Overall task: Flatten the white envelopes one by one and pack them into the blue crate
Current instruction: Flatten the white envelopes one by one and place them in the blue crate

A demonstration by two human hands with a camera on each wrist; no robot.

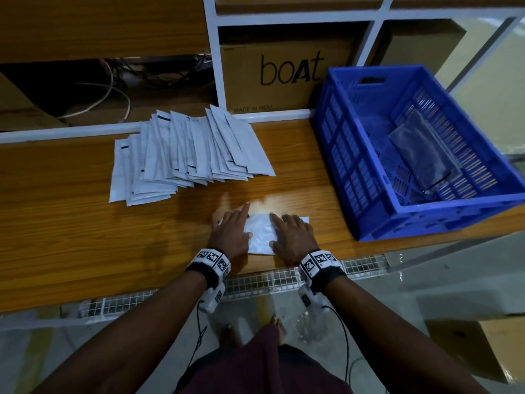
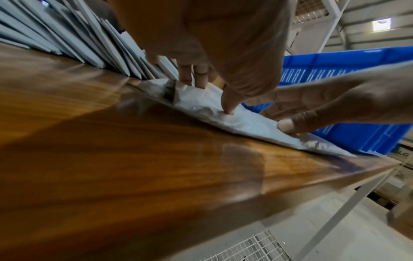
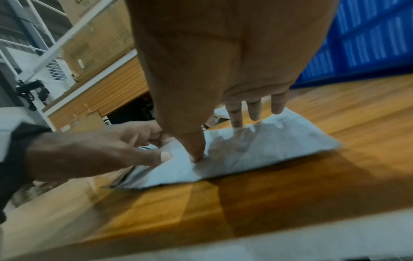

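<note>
While both my hands press flat, fingers straight, left hand [image 1: 230, 232] and right hand [image 1: 292, 234] | white envelope [image 1: 261, 234] feels light, limp, slippery (crinkly film) | I'd lift it by its right edge.

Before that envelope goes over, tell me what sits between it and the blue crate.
Nothing visible does. The envelope lies flat under the left hand and right hand; only bare tabletop separates it from the blue crate, whose top is open.
</note>
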